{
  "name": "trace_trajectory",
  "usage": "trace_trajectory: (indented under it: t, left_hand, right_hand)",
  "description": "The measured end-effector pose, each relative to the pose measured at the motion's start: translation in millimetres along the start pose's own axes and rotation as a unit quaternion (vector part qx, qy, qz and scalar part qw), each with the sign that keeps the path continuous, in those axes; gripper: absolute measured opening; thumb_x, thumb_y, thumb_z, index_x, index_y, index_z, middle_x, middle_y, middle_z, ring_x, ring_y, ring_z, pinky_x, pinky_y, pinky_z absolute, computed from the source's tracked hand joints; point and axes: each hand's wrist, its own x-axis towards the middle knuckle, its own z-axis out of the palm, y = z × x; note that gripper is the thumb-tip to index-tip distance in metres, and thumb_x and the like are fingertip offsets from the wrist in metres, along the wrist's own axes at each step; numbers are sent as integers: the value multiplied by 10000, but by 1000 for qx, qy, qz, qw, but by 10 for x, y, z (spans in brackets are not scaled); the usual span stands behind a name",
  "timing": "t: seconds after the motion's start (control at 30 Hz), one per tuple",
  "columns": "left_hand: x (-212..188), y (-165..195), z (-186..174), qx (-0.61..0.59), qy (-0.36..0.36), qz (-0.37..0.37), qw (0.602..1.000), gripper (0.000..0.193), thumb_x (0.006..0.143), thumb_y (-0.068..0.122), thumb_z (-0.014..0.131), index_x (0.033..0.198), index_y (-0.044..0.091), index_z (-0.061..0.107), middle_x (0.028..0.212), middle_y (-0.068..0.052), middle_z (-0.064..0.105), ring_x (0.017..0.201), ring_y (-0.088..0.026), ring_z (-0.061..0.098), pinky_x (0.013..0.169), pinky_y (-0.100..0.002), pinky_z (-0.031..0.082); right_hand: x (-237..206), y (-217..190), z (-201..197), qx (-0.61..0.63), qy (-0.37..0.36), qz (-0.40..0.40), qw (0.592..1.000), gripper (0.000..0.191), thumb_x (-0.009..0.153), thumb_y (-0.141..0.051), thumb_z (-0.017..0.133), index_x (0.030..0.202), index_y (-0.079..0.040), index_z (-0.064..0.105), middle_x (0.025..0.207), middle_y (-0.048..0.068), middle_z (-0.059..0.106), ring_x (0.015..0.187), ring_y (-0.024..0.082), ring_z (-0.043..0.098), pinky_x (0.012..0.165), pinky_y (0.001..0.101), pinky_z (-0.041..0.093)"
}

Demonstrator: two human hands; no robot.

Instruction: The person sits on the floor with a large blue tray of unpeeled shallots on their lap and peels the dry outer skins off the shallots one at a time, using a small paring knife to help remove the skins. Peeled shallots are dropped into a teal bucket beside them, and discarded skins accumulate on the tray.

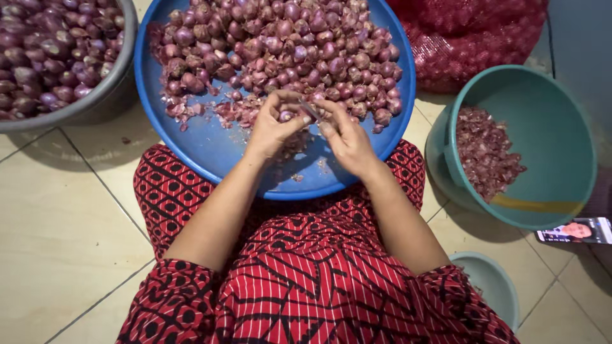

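Note:
My left hand (275, 127) pinches a small purple shallot (286, 116) between thumb and fingers. My right hand (345, 137) holds a small knife (310, 110) whose blade rests against that shallot. Both hands hover over the near part of a big round blue tray (210, 150). A heap of unpeeled shallots (287, 44) fills the far half of the tray, with loose papery skins (226, 109) just in front of it.
A grey metal basin (102, 95) of purple shallots stands at the top left. A teal bowl (554, 127) with peeled skins is at the right, a red mesh sack (472, 32) behind it, a phone (574, 230) and small teal dish (494, 280) nearby. Tiled floor (57, 223) surrounds.

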Motion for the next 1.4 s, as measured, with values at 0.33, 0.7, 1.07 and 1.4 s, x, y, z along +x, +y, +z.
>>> trace_trajectory:
  t: [0.33,0.7,1.07,1.4]
  left_hand:
    - [-58,47,9,79,17,-3,997,263,836,105,831,1031,48,664,918,32,682,774,-27,593,683,-195,504]
    - [-238,210,231,175,-19,63,982,319,799,99,841,1056,41,662,984,-16,704,917,-92,640,827,-257,547]
    - [-208,319,267,215,-15,71,974,494,712,142,944,1093,39,647,992,-43,725,923,-137,664,837,-296,551]
    - [-238,219,121,171,-4,102,980,433,813,98,869,1191,35,668,1143,-42,691,1065,-125,653,952,-283,531]
  right_hand:
    - [-2,135,127,-3,33,19,999,301,1057,-123,586,1356,-102,562,886,33,597,799,127,566,714,290,470]
    - [65,520,171,162,9,101,982,189,1101,-210,541,1257,-106,521,903,-5,616,730,81,543,611,241,434]
    - [39,567,251,244,43,10,969,107,1097,-124,608,1152,-33,592,1066,47,683,968,95,622,852,248,527]
    - [-13,186,-108,267,-83,142,949,429,1058,-324,461,1437,-124,444,741,-3,555,557,49,452,483,202,337]
